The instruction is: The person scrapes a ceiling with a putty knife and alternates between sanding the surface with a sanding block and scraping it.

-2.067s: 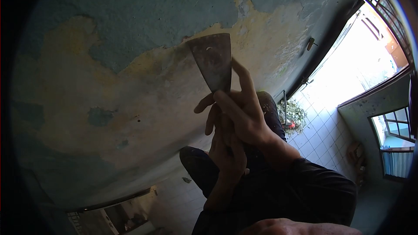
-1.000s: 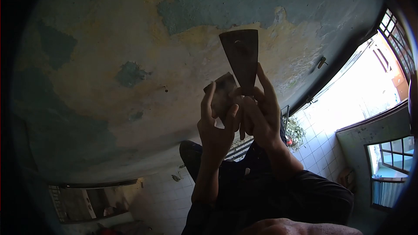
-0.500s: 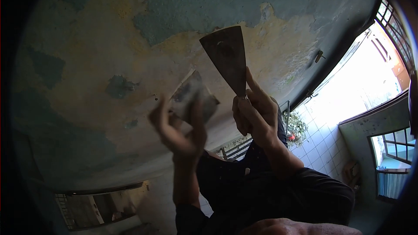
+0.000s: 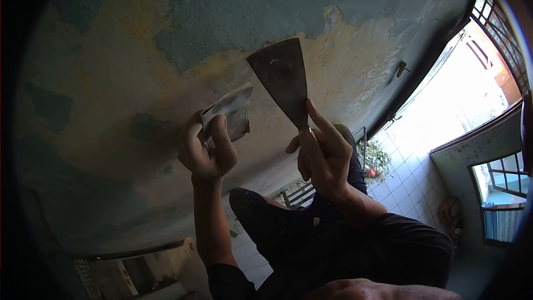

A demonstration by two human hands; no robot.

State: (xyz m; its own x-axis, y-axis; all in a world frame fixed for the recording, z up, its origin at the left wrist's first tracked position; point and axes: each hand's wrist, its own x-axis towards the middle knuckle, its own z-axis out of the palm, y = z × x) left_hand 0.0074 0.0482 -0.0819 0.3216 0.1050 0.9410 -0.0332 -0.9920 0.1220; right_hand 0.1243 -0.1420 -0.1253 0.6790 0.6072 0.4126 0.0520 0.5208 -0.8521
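Observation:
My right hand (image 4: 327, 158) grips a putty knife (image 4: 283, 72) by its handle, with the forefinger stretched along the edge of the blade. The broad dark blade points up, its wide end overlapping the peeling wall (image 4: 222, 69) in this view. To the left, my left hand (image 4: 208, 150) pinches a folded grey sheet (image 4: 233, 112), worn and blotchy like used sandpaper, between thumb and fingers. The sheet sits just left of and below the blade, apart from it. Patches of blue-green paint border bare yellowish plaster on the wall.
My bent legs (image 4: 294, 222) are below my hands. A leafy debris pile (image 4: 377, 158) lies on the white tiled floor (image 4: 408, 172) at the right. A bright doorway (image 4: 438, 100) and a barred window (image 4: 502, 180) stand farther right; a dark slatted thing (image 4: 300, 194) lies behind my legs.
My left hand has moved left and down with the folded sheet, which was blurred before and is now held steady. The putty knife has shifted slightly left.

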